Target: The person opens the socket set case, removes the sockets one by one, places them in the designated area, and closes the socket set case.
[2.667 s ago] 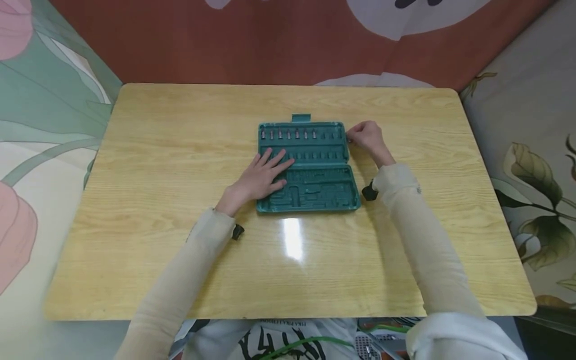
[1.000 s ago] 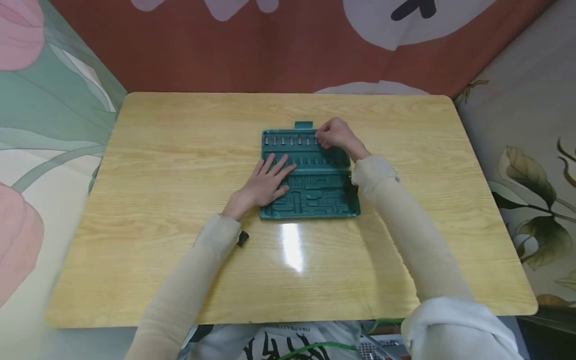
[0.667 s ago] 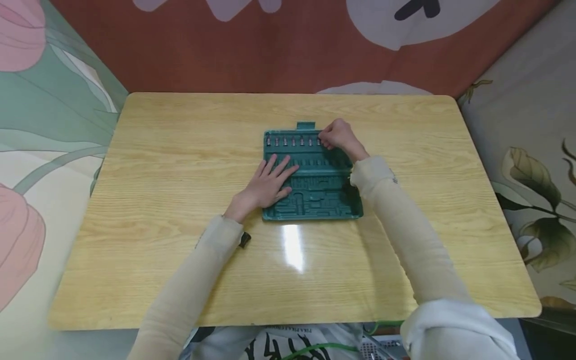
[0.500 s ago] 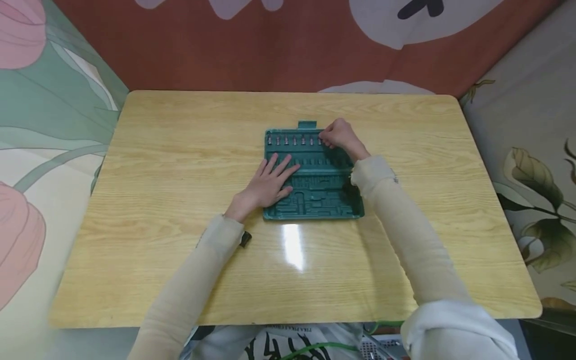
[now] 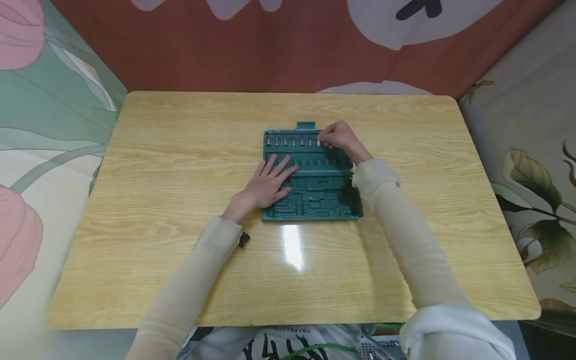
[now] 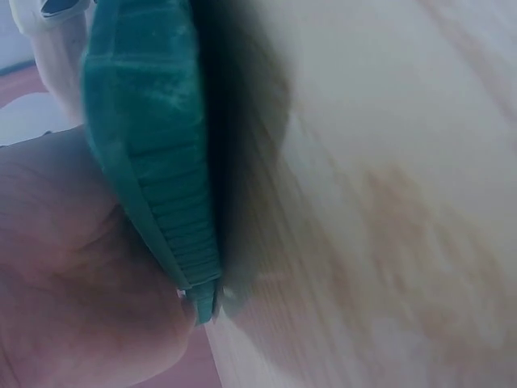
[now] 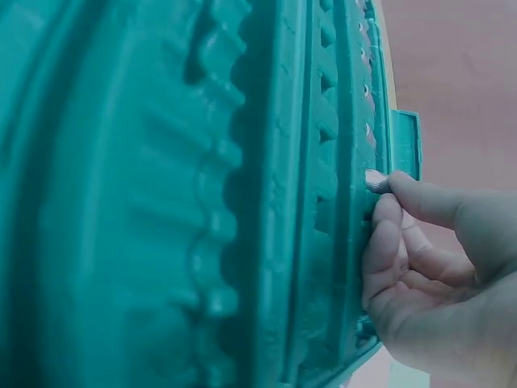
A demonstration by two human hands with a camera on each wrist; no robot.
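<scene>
My left hand (image 5: 263,186) flat, fingers spread on green case (image 5: 315,200) to steady it – right hand (image 5: 338,137) fingertips pinch bit (image 5: 318,142) into top-row slot.

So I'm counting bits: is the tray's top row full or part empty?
Part empty: bits fill the tray's left slots; the right hand pinches one there.

The head camera looks from above, forward and down, at the whole yellow wooden table (image 5: 180,165) from some distance. The left wrist camera sits very close to the edge of the green plastic tool case (image 6: 153,162), low above the table. The right wrist camera looks closely along the same case (image 7: 161,194). All three views share this case (image 5: 315,195).
</scene>
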